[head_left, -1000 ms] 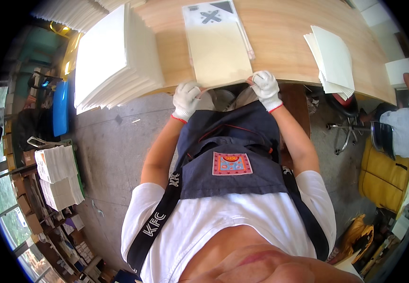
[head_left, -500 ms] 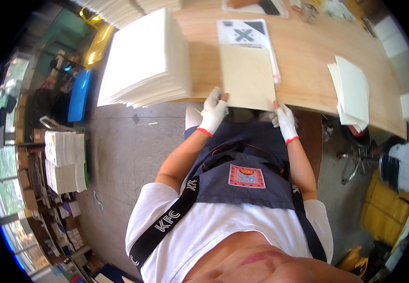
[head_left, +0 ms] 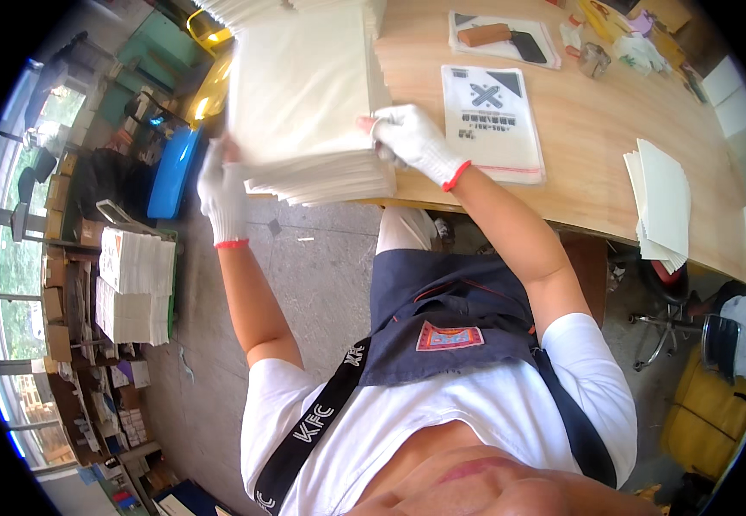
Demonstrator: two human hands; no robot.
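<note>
A flat cream sheet [head_left: 304,90], perhaps paper or a flat bag, is stretched between my hands over a tall stack of white sheets [head_left: 330,182] at the table's left. My left hand [head_left: 221,191], in a white glove with bare fingertips, is closed at the sheet's near left corner and slightly blurred. At the near right corner, my gloved right hand [head_left: 412,142] pinches the edge with the thumb on top. Right of the stack lies a white printed sheet [head_left: 495,129] with a dark emblem and a red line along its near edge.
Farther back, a brown-and-black tool [head_left: 498,36] rests on another printed sheet. A metal can [head_left: 594,60] and plastic bag stand beyond it. A small pile of white sheets [head_left: 661,202] overhangs the table's right edge. A loaded cart [head_left: 136,284] stands on the floor at left.
Both hands have carried the cream sheet left from the printed sheet to above the tall stack. The printed sheet now lies uncovered.
</note>
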